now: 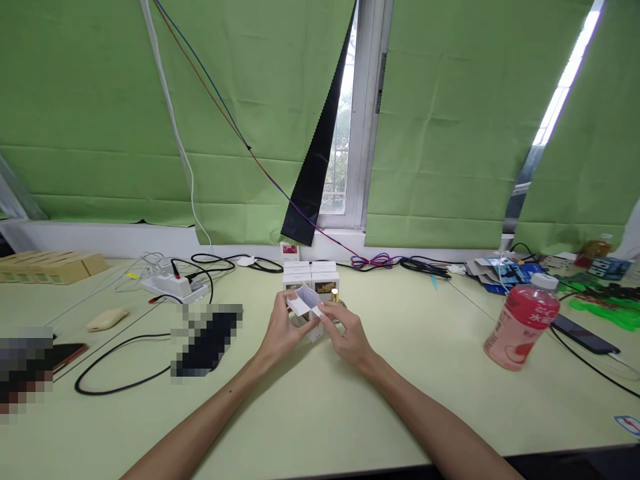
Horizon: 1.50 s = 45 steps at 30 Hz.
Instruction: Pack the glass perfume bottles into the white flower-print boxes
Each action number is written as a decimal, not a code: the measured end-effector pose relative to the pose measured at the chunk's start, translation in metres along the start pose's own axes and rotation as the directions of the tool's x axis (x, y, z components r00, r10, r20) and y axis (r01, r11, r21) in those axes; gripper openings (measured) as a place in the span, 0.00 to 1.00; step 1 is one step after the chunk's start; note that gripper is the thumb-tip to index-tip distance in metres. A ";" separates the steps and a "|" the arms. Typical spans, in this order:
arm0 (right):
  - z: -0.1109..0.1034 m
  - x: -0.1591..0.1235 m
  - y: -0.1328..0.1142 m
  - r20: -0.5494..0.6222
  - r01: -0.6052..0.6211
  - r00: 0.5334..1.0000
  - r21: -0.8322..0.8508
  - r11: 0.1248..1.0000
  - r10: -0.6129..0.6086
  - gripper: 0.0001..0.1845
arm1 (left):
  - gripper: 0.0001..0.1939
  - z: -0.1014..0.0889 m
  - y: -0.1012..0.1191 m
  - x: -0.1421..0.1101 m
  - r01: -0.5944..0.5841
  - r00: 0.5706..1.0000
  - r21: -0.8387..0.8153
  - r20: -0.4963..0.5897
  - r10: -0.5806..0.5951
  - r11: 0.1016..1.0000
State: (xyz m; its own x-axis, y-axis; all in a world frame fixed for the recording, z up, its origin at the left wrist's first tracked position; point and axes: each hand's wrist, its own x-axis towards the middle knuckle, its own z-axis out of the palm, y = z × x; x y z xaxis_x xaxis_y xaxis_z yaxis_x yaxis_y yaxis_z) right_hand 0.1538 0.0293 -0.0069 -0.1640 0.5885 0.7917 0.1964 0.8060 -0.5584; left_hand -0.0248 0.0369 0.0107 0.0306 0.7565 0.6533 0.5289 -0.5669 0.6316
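From where I stood, the small white box (307,309) was between both hands over the table (305,417), just in front of other white boxes (299,275). The left hand (283,327) gripped its side, thumb across the near face; the right hand (349,333) pinched its upper edge between thumb and forefinger, its remaining fingers curled, partly hidden. It looked like thin card: light, fairly stiff, easily dented, so best held by the lower corners, with gentle fingertips on the flaps. The flapped end pointed up, tipped slightly left; the long axis seemed nearly upright, though fingers covered much.
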 end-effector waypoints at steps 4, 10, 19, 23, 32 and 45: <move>-0.005 0.004 -0.002 -0.073 0.002 0.997 -0.079 0.997 -0.008 0.14 | 0.26 -0.003 0.000 0.003 -0.009 1.000 0.017 -0.021 0.010 1.000; -0.013 0.007 0.014 -0.256 -0.134 0.964 -0.209 0.969 0.078 0.15 | 0.23 -0.012 -0.003 0.010 -0.033 0.997 0.066 0.077 0.028 0.997; -0.016 0.002 0.041 0.016 -0.193 0.978 -0.318 0.928 0.209 0.32 | 0.22 -0.030 0.010 0.014 -0.177 0.966 0.157 0.217 0.141 0.972; -0.017 0.002 0.037 0.042 -0.213 0.970 -0.336 0.917 0.240 0.33 | 0.23 -0.033 0.013 0.015 -0.198 0.955 0.156 0.251 0.155 0.968; -0.019 0.005 0.036 0.034 -0.197 0.972 -0.429 0.881 0.234 0.33 | 0.22 -0.033 0.014 0.013 -0.184 0.920 0.197 0.380 0.098 0.963; -0.024 0.008 0.023 0.104 -0.224 0.938 -0.546 0.807 0.330 0.34 | 0.26 -0.031 0.003 0.011 -0.214 0.867 0.208 0.491 0.087 0.954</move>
State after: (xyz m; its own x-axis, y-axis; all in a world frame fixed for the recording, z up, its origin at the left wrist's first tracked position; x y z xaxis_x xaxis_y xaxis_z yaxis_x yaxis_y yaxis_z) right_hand 0.1798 0.0513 -0.0074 -0.1893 0.8250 0.5325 0.7229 0.4841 -0.4930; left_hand -0.0489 0.0332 0.0324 0.4894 0.7662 0.4163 0.6744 -0.6353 0.3763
